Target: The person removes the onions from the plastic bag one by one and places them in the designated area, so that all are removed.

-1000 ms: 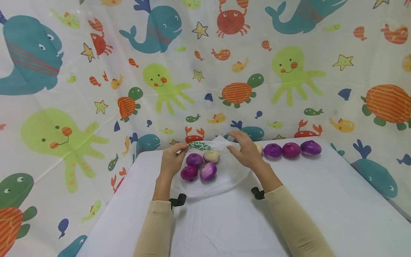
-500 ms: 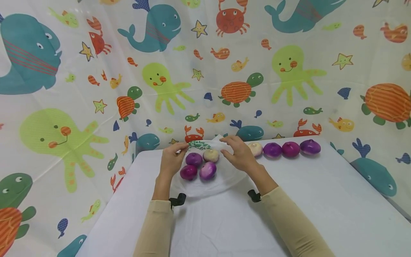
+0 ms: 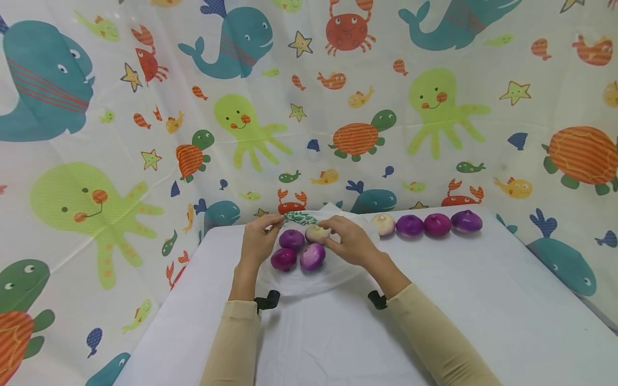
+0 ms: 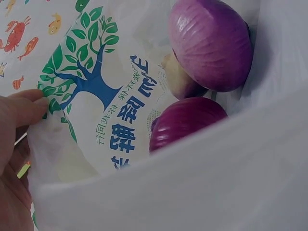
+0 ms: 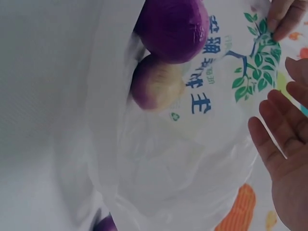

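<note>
A white plastic bag (image 3: 347, 276), printed with a green-leafed blue tree (image 4: 91, 82) and blue characters, is spread open on the table. Inside it sit two purple onions (image 3: 292, 239) at the left, a streaked purple onion (image 3: 313, 258) in front and a pale onion (image 3: 313, 235) behind. My left hand (image 3: 257, 242) pinches the bag's rim by the printed leaves, thumb against fingers. My right hand (image 3: 356, 242) is over the bag's right side, its parted fingers overlapping the pale onion in the head view. In the right wrist view that hand (image 5: 293, 144) has loose fingers and holds nothing.
Right of the bag, a pale onion (image 3: 384, 224) and several purple onions (image 3: 438, 225) stand in a row near the table's back edge. A white cloth covers the table (image 3: 483, 295). Behind it hangs a curtain (image 3: 309, 123) printed with sea animals.
My right hand has moved left and slightly toward me, from the bag's right rim to over the pale onion. My left hand keeps its pinch on the rim.
</note>
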`<state>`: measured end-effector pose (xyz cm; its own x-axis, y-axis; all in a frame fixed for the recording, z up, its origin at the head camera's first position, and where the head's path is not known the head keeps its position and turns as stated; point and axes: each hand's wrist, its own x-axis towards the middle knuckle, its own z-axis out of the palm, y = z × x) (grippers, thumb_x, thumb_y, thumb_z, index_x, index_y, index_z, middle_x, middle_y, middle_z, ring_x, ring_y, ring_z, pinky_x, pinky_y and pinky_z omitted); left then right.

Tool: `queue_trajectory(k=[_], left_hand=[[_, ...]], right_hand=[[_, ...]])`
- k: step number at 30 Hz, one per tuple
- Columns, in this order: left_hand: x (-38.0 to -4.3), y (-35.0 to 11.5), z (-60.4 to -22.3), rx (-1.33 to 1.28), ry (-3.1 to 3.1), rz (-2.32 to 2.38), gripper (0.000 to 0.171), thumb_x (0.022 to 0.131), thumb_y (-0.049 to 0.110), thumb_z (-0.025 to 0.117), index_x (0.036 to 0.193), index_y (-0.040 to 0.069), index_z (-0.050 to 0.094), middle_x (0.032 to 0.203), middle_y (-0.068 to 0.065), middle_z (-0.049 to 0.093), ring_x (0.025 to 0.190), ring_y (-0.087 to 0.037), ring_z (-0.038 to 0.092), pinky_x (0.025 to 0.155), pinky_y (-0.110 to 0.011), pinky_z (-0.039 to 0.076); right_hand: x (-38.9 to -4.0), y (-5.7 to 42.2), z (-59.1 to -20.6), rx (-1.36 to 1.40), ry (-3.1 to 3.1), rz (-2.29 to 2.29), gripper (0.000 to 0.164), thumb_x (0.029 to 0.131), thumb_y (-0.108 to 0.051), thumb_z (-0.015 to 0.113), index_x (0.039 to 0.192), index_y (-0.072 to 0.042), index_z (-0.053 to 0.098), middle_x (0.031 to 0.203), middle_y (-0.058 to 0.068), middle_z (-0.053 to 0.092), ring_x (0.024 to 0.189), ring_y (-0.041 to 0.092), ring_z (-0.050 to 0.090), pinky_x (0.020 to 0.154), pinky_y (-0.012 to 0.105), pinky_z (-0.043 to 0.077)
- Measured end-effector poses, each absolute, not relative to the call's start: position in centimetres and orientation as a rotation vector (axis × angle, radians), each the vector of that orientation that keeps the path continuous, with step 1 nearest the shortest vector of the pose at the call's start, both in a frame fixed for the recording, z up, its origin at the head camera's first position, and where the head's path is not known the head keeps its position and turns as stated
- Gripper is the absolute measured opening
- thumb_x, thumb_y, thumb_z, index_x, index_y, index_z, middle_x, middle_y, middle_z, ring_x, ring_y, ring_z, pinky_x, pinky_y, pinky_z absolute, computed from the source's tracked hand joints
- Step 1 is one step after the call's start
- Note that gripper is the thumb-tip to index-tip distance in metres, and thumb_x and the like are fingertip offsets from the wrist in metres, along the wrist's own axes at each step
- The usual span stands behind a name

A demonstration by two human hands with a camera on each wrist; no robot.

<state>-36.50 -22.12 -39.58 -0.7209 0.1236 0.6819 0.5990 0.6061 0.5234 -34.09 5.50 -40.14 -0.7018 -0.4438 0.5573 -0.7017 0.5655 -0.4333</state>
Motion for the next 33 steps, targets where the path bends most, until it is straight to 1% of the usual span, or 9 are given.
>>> queue_trajectory(k=[4, 8, 13, 15, 20, 27, 33], left_hand=[[-36.5, -22.1, -39.6, -0.572, -2.23, -1.023, 0.018, 0.096, 0.004, 0.073, 0.111, 0.008, 0.081, 0.109, -0.008, 0.079, 0.102, -0.025, 0.076, 0.076, -0.037, 0.066], [-36.5, -22.1, -39.5, -0.57, -2.236, -1.026, 0.018, 0.096, 0.003, 0.073, 0.111, 0.008, 0.081, 0.109, -0.009, 0.079, 0.102, -0.026, 0.075, 0.077, -0.04, 0.066], [-36.5, -22.1, -39.4, -0.562, -2.25, -1.051, 0.018, 0.096, 0.004, 0.073, 0.112, 0.008, 0.081, 0.11, -0.009, 0.079, 0.103, -0.026, 0.075, 0.079, -0.043, 0.066], [-36.5, -22.1, -39.4, -0.556, -2.256, -1.057, 0.018, 0.097, 0.004, 0.072, 0.112, 0.008, 0.081, 0.111, -0.009, 0.079, 0.105, -0.026, 0.075, 0.08, -0.043, 0.066], [-36.4, -22.1, -39.3, -0.548, -2.266, -1.062, 0.019, 0.097, 0.003, 0.072, 0.113, 0.008, 0.081, 0.112, -0.009, 0.079, 0.106, -0.026, 0.075, 0.08, -0.043, 0.066], [-36.5, -22.0, -39.3, -0.55, -2.26, -1.051, 0.018, 0.097, 0.004, 0.072, 0.112, 0.008, 0.081, 0.111, -0.01, 0.079, 0.104, -0.026, 0.075, 0.079, -0.042, 0.066], [-36.5, -22.1, -39.4, -0.553, -2.247, -1.043, 0.018, 0.096, 0.003, 0.072, 0.112, 0.008, 0.081, 0.11, -0.01, 0.079, 0.104, -0.027, 0.075, 0.08, -0.044, 0.066]], right_hand=[[-34.1, 5.2, -40.4, 0.953, -2.407, 0.879, 0.036, 0.096, -0.016, 0.075, 0.131, -0.013, 0.068, 0.118, 0.008, 0.072, 0.099, 0.026, 0.068, 0.086, 0.037, 0.06], [-34.1, 4.9, -40.7, 0.965, -2.437, 0.884, 0.04, 0.095, -0.015, 0.076, 0.134, -0.012, 0.067, 0.121, 0.009, 0.072, 0.1, 0.027, 0.068, 0.086, 0.038, 0.061], [-34.1, 4.6, -41.0, 0.964, -2.495, 0.85, 0.044, 0.094, -0.018, 0.078, 0.137, -0.014, 0.066, 0.133, 0.007, 0.07, 0.115, 0.024, 0.068, 0.101, 0.041, 0.059], [-34.2, 4.5, -41.2, 0.972, -2.5, 0.846, 0.044, 0.094, -0.017, 0.078, 0.137, -0.014, 0.066, 0.135, 0.007, 0.069, 0.118, 0.023, 0.067, 0.104, 0.042, 0.057], [-34.3, 4.3, -41.5, 0.994, -2.517, 0.857, 0.045, 0.094, -0.017, 0.079, 0.136, -0.013, 0.065, 0.137, 0.008, 0.067, 0.122, 0.025, 0.066, 0.107, 0.042, 0.056], [-34.3, 3.9, -42.0, 1.013, -2.584, 0.862, 0.047, 0.095, -0.019, 0.078, 0.139, -0.014, 0.064, 0.142, 0.007, 0.064, 0.137, 0.026, 0.057, 0.116, 0.045, 0.048], [-34.3, 3.7, -42.4, 1.018, -2.611, 0.851, 0.049, 0.095, -0.021, 0.077, 0.142, -0.015, 0.063, 0.144, 0.006, 0.063, 0.14, 0.027, 0.054, 0.119, 0.045, 0.045]])
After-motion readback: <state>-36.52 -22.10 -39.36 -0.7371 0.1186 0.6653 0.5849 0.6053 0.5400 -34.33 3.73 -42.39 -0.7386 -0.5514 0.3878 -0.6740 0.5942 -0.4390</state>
